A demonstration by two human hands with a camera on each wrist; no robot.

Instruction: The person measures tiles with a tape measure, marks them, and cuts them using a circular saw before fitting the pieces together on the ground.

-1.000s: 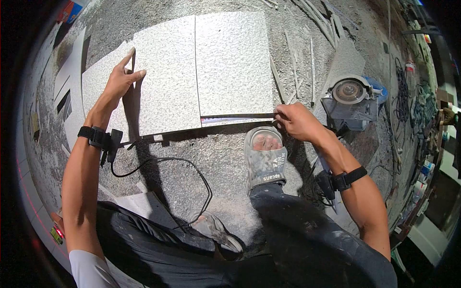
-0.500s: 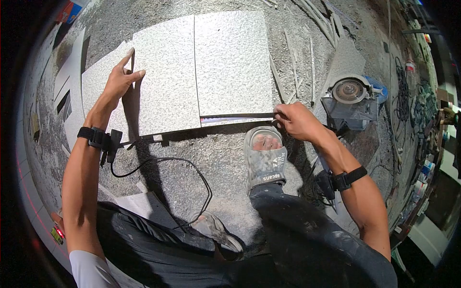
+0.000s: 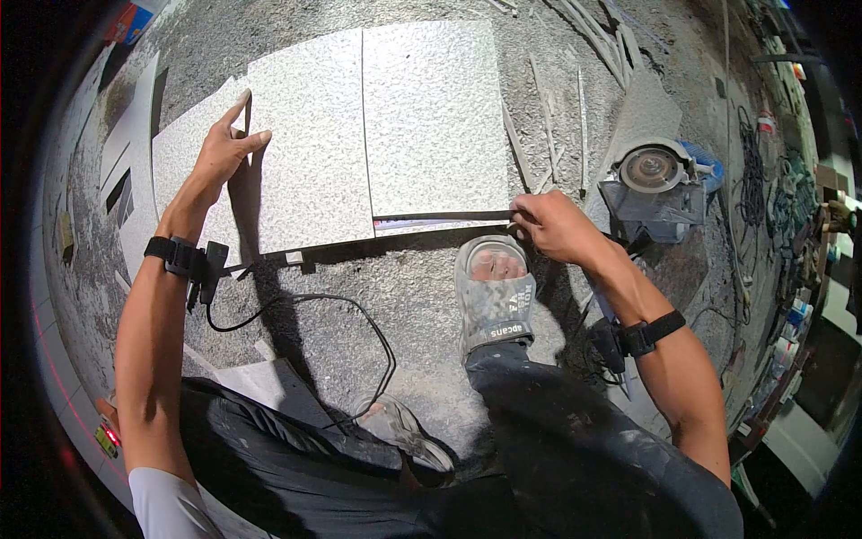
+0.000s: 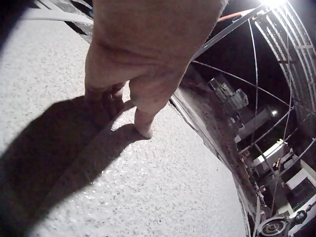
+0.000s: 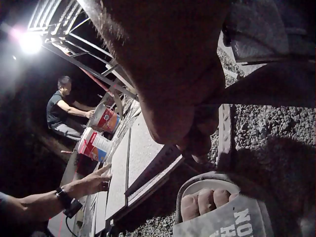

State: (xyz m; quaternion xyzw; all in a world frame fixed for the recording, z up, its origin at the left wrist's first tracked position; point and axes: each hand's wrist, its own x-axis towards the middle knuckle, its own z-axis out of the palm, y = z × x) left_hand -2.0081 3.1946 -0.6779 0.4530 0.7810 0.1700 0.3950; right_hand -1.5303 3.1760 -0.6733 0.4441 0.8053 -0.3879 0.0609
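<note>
Two pale speckled tiles lie side by side on the ground in the head view, the right tile (image 3: 435, 117) meeting the left tile (image 3: 310, 144) along a thin seam. My left hand (image 3: 222, 154) is spread near the left tile's outer side, index finger stretched away from me. In the left wrist view its thumb (image 4: 143, 126) presses on the speckled surface. At the right tile's near corner my right hand (image 3: 561, 226) pinches the edge with thumb and fingers. Below that edge shows a printed strip (image 3: 422, 224); in the right wrist view the palm hides the grip.
A cutting tool with a round blade (image 3: 653, 171) stands to the right, near narrow offcut strips (image 3: 543, 117). My sandaled foot (image 3: 498, 296) is just below the right tile. A black cable (image 3: 373, 323) loops over the gravel. Another person (image 5: 64, 108) crouches by buckets (image 5: 95, 144).
The right tile and the seam have edged very slightly left, and my right hand with them. My left hand keeps its place.
</note>
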